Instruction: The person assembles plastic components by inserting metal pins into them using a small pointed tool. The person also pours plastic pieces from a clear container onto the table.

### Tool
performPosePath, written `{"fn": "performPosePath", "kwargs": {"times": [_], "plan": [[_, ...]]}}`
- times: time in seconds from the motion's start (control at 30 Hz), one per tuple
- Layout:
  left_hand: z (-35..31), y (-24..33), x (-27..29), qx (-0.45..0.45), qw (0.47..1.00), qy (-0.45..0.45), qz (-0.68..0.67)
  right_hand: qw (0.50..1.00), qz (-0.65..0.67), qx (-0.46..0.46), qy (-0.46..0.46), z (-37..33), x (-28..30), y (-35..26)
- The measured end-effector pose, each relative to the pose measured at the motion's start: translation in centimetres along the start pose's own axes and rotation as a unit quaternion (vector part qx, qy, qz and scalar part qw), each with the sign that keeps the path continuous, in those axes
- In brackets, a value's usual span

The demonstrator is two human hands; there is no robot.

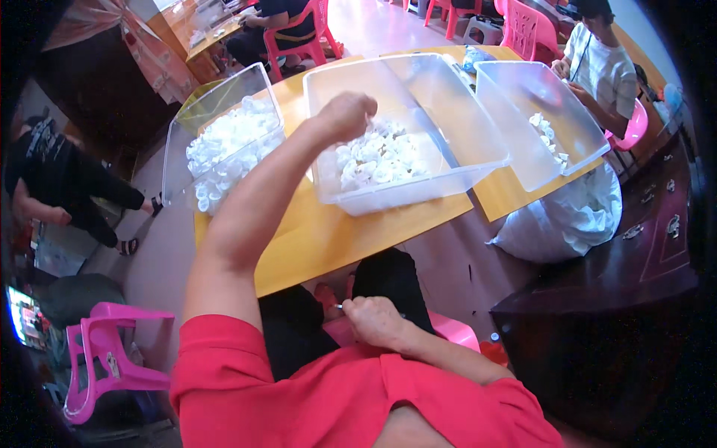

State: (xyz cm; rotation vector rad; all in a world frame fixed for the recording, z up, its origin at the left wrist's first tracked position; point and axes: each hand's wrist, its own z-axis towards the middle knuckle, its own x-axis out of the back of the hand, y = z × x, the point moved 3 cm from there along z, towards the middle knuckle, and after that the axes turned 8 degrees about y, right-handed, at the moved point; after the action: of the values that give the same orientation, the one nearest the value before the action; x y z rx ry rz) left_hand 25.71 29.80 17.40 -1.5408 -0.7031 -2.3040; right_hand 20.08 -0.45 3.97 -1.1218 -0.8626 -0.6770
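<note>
My left hand (347,117) is raised over the middle clear plastic bin (407,190), with its fingers closed. What they hold, if anything, I cannot make out. Below it in the bin lies a heap of small white plastic pieces (381,160). My right hand (373,321) is down at my lap, closed round a thin tool. Only the tool's shiny tip (339,307) shows clearly beyond the fingers. To the left, another clear bin (173,168) is heaped with white, cup-like plastic parts (231,142).
On the yellow table (321,250), a third clear bin (515,119) holds a few white pieces. A white sack (567,216) stands below. One person (609,67) sits at far right; another (63,172) stands left, near a pink stool (112,355). A dark cabinet (597,299) is at right.
</note>
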Motion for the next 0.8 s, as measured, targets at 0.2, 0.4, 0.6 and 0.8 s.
{"fn": "performPosePath", "kwargs": {"times": [0.2, 0.4, 0.6, 0.8], "plan": [[-12.6, 1.4, 6.9, 0.164, 0.818, 0.137, -0.534, 0.999, 0.041, -0.02, 0.031, -0.2, -0.4, 0.3], [-29.5, 2.8, 3.7, 0.267, 0.663, 0.146, -0.684, 0.931, 0.341, -0.089, 0.093, 1.0, 0.4, -0.2], [-37.3, 5.2, -1.3, 0.372, 0.634, 0.142, -0.663, 0.827, 0.522, -0.188, 0.085, 2.1, 0.4, -3.9], [-38.9, 6.4, -1.3, 0.359, 0.667, 0.148, -0.636, 0.879, 0.432, -0.157, 0.13, 1.9, -0.3, -5.9]]}}
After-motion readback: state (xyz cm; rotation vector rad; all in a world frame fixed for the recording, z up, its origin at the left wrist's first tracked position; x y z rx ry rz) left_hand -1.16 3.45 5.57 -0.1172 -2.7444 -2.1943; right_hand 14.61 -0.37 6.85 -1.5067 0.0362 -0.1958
